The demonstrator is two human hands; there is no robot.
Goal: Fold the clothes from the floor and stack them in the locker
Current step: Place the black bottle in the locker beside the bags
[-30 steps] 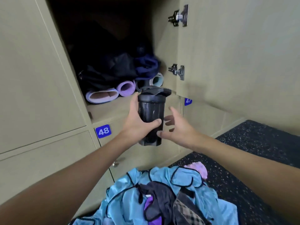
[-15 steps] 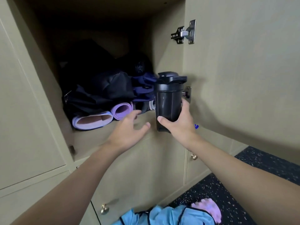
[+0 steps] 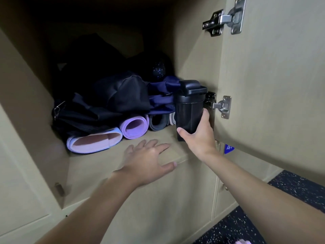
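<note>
The person stood at the open locker (image 3: 197, 55) with both arms reaching in. The right hand (image 3: 197, 133) was wrapped around the lower part of 1 black shaker bottle (image 3: 190, 107), holding it upright at the right side of the opening, close to the lower hinge (image 3: 219, 105). I could not tell whether its base touched the locker shelf (image 3: 149, 150) or hung just above it. The left hand (image 3: 148, 160) was spread open and empty, palm down over the shelf's front edge, well apart from the right hand.

To my eye this was a clearing or arranging step, not folding: the bottle was being placed or shifted to one side, and no garment was in either hand. The clothes to be folded were barely in view; only 1 small pink scrap (image 3: 243, 242) showed at the bottom edge, on the speckled floor (image 3: 290, 187). The next move seemed to call for settling the bottle against the side wall, letting go, then bending to the floor for the first garment.

Counting what sat inside: 1 dark bag heap (image 3: 112, 101) at the back, its separate pieces hard to tell apart, and under it what looked like 3 rolled mats, 1 pink-lined (image 3: 95, 142), 1 purple (image 3: 134, 126), 1 grey (image 3: 158, 122). Beside the grey one a paler roll end peeked out, half hidden by the bottle. The door carried 2 hinges.
</note>
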